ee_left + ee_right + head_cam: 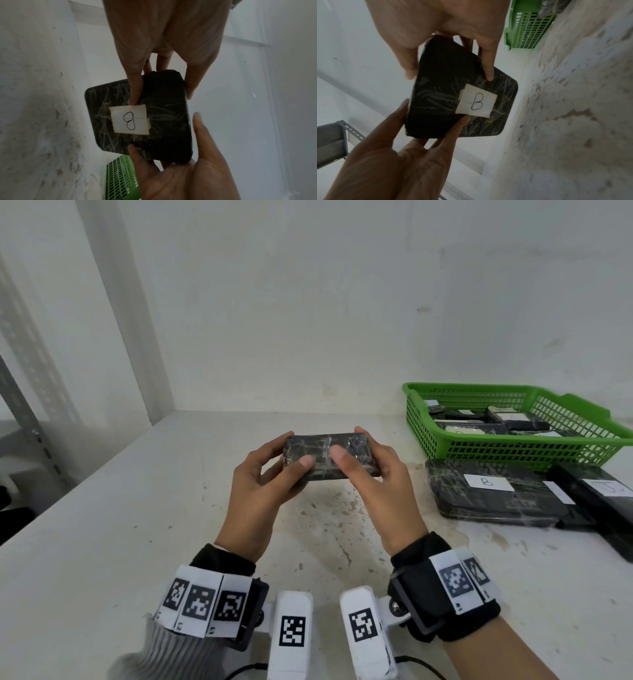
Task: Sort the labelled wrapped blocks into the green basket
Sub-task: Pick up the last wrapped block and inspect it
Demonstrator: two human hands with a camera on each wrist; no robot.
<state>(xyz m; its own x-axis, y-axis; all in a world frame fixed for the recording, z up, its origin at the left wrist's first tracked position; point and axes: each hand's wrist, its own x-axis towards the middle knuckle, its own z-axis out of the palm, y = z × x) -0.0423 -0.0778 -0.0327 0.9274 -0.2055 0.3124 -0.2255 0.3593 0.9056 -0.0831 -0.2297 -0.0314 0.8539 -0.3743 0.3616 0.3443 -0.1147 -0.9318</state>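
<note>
Both hands share the grip: the left hand [260, 474] and right hand [373, 474] pinch one wrapped block [330, 455] by its short ends, thumbs on the upper face, fingers curled under, holding it clear above the counter [137, 525] in front of the person. Its underside carries a paper label [130, 119] marked "B", seen from both wrist views.

It looks a stiff, flat slab with rounded corners, dark under crinkled clear film. I judge that film slick, so an end-to-end pinch seems surer than a hold on the broad faces; the label is only taped on and best left untouched. Its weight cannot be told, though it sits level in a light fingertip hold.

To the right, well apart from the hands, stands the green basket [582, 436] against the wall, already holding several labelled blocks. Its raised rim must be cleared on the way in. In front of the basket lie more blocks on the counter [493, 494], one also marked "B", so a low path would brush them. Bare counter lies below and left of the hands.
</note>
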